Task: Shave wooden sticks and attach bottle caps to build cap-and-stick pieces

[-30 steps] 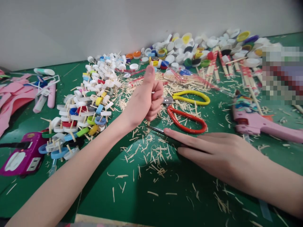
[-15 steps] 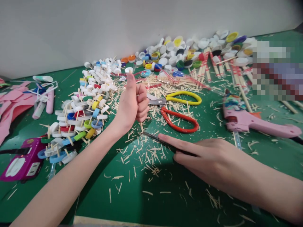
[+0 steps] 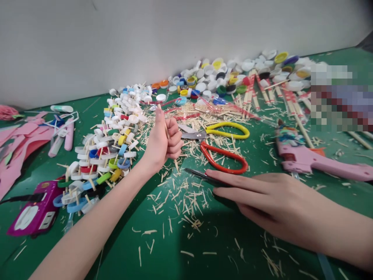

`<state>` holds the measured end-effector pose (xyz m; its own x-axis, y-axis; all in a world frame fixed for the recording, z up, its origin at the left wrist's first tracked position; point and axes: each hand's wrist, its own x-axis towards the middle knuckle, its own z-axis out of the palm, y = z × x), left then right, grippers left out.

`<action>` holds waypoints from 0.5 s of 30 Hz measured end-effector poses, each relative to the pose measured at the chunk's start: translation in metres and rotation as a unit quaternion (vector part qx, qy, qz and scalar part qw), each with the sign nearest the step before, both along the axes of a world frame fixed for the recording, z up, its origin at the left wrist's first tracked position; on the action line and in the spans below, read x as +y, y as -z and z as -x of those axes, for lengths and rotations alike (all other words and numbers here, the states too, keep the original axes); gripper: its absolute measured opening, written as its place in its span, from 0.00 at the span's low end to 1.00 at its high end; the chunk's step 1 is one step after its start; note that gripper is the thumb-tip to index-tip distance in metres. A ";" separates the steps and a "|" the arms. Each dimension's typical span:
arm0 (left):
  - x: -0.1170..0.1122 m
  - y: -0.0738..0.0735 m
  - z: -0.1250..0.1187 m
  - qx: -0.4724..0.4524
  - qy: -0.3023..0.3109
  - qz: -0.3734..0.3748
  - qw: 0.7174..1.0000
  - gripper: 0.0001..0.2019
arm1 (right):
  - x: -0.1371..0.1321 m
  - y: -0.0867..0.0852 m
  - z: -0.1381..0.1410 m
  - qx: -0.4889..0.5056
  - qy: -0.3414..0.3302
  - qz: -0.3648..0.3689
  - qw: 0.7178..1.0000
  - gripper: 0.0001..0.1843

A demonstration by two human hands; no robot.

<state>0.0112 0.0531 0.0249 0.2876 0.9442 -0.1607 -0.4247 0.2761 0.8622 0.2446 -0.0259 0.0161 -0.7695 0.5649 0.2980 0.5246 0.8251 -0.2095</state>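
- Far left edge: pink foam sheets (image 3: 17, 136) lie flat on the green worktop (image 3: 116, 249); a purple device (image 3: 32, 212) sits near the front edge, just below them
- Beside the sheets: a pink tube (image 3: 69, 134) and a pale one next to it, lying loose
- Left of centre: heap of threaded caps (image 3: 107, 147), white, blue, yellow, green and red bottle caps, each skewered on a short stick; heap lies directly on the worktop, its near end just beside the purple device
- Centre: left hand (image 3: 163, 142) clenched in a fist, thumb pointing up, closed round a thin wooden stick (image 3: 176, 166); stick runs up along the thumb and pokes out below the fist; hand raised off the worktop, just right of the threaded caps
- Under and around both hands: wood splinters (image 3: 186, 198) strewn over the worktop, thickest at centre
- Right of the fist: scissors (image 3: 224, 153), one yellow loop, one red, lying flat with blades towards the left hand
- Back, against the wall: loose caps (image 3: 233, 76) in an unsorted pile, mostly white; wrapped chopsticks (image 3: 262, 93) lie fanned out in front of them
- Centre right: right hand (image 3: 271, 198) flat, fingers stretched out, resting on a thin dark blade (image 3: 198, 175); blade tip shows past the index finger; the rest is hidden under the fingers
- Right: pink glue gun (image 3: 317, 163) on its side, well apart from the right hand
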 end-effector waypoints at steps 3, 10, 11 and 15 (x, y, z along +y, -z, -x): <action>0.000 0.001 0.001 -0.003 0.007 -0.021 1.000 0.28 | 0.001 -0.002 0.000 -0.014 -0.032 -0.036 0.999 0.18; 0.000 -0.002 -0.004 0.020 -0.085 -0.121 0.989 0.25 | 0.001 -0.011 -0.002 0.029 -0.024 -0.081 0.996 0.15; 0.001 -0.002 -0.005 0.034 -0.105 -0.145 0.983 0.23 | 0.002 -0.013 -0.002 0.035 -0.021 -0.086 0.995 0.14; 0.003 -0.001 -0.005 0.099 -0.159 -0.200 0.962 0.20 | 0.003 -0.017 -0.005 0.044 -0.001 -0.096 0.994 0.12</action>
<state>0.0160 0.0562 0.0261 -0.0242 0.9769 0.2123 -0.2501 -0.2115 0.9448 0.2492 -0.0225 0.0330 -0.7370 0.4888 0.4667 0.5090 0.8558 -0.0925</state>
